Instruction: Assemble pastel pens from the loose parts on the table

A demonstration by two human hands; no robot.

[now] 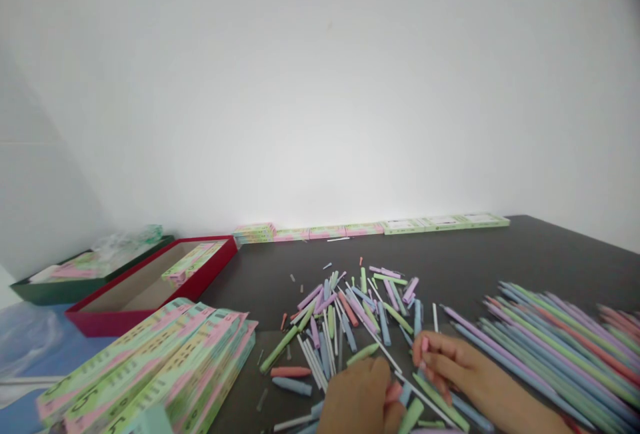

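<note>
My left hand (357, 397) is closed low over a heap of loose pen parts (345, 311). A reddish bit shows by its fingertips, but I cannot make out what it grips. To its right, my right hand (460, 367) pinches a small pink pen part (425, 344) between thumb and fingers. Around both hands lie short green, blue, purple and red barrels and caps, mixed with thin white refills (310, 361). Near my left hand are a red pen part (290, 372) and a blue one (292, 386). Long pastel pens (550, 341) lie in a pile beside my right hand.
Stacked printed boxes (165, 361) stand at the left front. Behind them is a red tray (100, 321) holding more boxes, then a green tray (55, 291) with plastic wrap. A row of flat boxes (327, 232) lines the wall along the dark table (450, 261).
</note>
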